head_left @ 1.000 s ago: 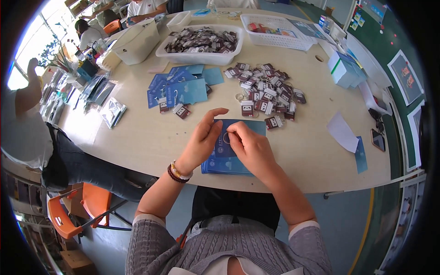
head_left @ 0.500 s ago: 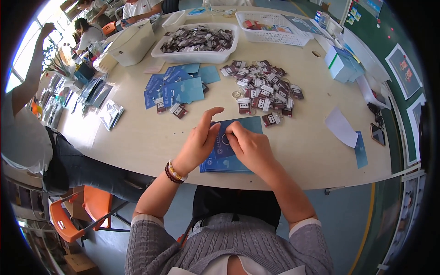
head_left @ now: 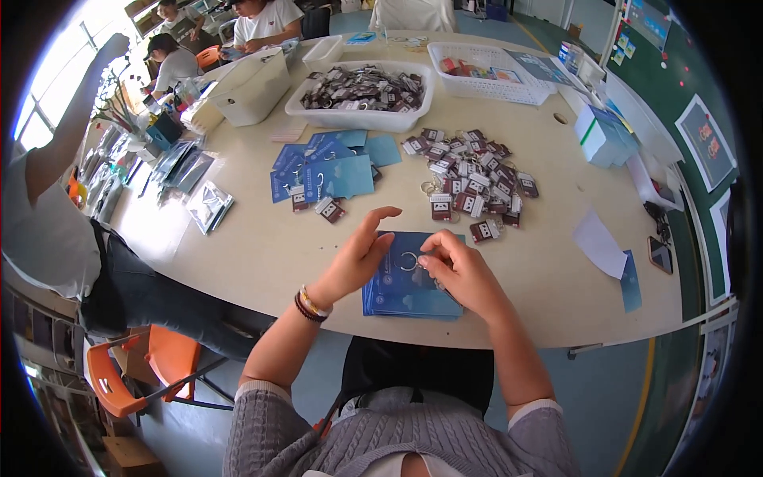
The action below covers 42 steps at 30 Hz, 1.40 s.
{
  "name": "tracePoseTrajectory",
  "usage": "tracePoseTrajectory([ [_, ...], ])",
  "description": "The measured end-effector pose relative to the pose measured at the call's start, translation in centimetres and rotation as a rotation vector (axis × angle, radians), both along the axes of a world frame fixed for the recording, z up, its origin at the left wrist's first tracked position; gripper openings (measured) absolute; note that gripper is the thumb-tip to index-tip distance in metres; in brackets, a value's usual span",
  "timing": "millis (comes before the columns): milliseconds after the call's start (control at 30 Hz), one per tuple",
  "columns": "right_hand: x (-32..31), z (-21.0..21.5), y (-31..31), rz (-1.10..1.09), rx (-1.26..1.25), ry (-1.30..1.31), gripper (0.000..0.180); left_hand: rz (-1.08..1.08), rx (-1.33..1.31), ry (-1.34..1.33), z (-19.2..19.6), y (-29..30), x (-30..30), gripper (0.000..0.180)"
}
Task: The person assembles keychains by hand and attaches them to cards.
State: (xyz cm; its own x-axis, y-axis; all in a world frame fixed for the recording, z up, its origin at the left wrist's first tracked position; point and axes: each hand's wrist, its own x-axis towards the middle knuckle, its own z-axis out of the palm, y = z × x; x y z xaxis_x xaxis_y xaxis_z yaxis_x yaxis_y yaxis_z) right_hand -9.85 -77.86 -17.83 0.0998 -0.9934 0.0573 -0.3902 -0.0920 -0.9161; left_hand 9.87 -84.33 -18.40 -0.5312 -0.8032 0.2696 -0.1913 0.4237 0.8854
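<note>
A stack of blue cards lies at the table's near edge, in front of me. A silver key ring shows over the top card. My right hand is closed at the ring's right side, thumb and forefinger pinching it; whatever is under the palm is hidden. My left hand rests at the stack's left edge, its thumb by the card and its forefinger raised apart, holding nothing I can see. Beyond lie a pile of brown-and-white keychains and several blue cards with rings.
A white tub full of keychains stands at the back, beside a white basket and a tall pale bin. To the right are a white paper and a phone. A person stands at the left.
My right hand has drawn slightly right, uncovering more of the ring. The top card now lies straighter on the stack. The whole view has shifted a little.
</note>
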Motion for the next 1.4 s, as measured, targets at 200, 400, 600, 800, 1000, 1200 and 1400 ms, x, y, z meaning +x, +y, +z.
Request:
tracePoseTrajectory([
  [200, -1.2, 1.3, -0.6, 0.113, 0.049, -0.201, 0.031, -0.02, 0.152, 0.012, 3.6, -7.2, 2.5, 0.025],
  [400, -4.5, 0.2, -4.0, -0.052, -0.04, -0.032, 0.022, 0.311, -0.08, -0.239, 3.0, -17.9, 11.1, 0.036],
  [600, -11.5, -0.5, -9.9, -0.477, -0.225, 0.516, 0.013, -0.042, -0.127, -0.345, 1.1, -8.8, 5.7, 0.033],
  [800, -10.9, -2.8, -17.3, -0.31, -0.272, 0.882, 0.012, -0.038, -0.14, -0.524, -0.8, -0.9, 0.8, 0.049],
  [1000, -10.5, -3.7, -18.4, -0.309, -0.122, 1.128, 0.014, -0.034, 0.204, -0.244, -2.2, -2.8, 1.6, 0.034],
  [1200, -10.7, 0.4, -12.2, -0.438, -0.43, 0.489, 0.013, -0.054, 0.463, -0.047, 0.1, -3.9, 1.1, 0.016],
  [1400, -9.5, 2.4, -7.7, -0.171, -0.33, -0.54, 0.018, -0.09, 0.164, -0.054, 0.5, -4.9, -0.3, 0.016],
])
